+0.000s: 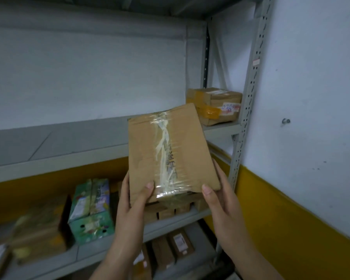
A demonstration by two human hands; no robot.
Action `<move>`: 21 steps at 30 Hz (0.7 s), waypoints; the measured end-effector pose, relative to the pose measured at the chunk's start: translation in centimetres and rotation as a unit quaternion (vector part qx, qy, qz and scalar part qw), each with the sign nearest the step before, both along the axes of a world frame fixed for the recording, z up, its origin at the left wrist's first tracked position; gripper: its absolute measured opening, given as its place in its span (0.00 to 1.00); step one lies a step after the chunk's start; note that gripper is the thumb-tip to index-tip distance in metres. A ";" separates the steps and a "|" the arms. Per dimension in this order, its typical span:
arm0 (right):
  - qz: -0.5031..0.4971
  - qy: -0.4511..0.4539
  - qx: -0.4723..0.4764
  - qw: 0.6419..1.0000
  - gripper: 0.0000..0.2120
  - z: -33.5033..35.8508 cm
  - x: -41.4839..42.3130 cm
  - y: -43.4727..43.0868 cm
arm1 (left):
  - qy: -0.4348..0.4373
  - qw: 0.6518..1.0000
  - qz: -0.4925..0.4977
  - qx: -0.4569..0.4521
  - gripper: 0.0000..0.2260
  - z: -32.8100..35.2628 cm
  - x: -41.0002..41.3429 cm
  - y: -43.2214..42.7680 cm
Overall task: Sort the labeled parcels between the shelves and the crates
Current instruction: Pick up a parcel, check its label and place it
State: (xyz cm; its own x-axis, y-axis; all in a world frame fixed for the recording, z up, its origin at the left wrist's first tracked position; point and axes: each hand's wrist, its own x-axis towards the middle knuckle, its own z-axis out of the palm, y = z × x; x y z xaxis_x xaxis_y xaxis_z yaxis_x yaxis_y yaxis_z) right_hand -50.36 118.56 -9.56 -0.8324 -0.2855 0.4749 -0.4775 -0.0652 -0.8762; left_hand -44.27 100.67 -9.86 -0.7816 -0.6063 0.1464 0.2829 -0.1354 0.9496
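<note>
Both hands, L [132,201] & R [220,197], gripped taped cardboard parcel [170,152] w/ fingers curled round its lower corners, near shelf [69,156].

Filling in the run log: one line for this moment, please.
left hand, right hand: hold taped parcel | position: before shelf | shelf: yellow-taped box
</note>
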 end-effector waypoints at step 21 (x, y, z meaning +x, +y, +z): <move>0.140 -0.312 -0.214 0.915 0.19 -0.5 2.3 5.4 | 0.021 0.999 -0.030 0.035 0.26 -1.9 6.4 2.2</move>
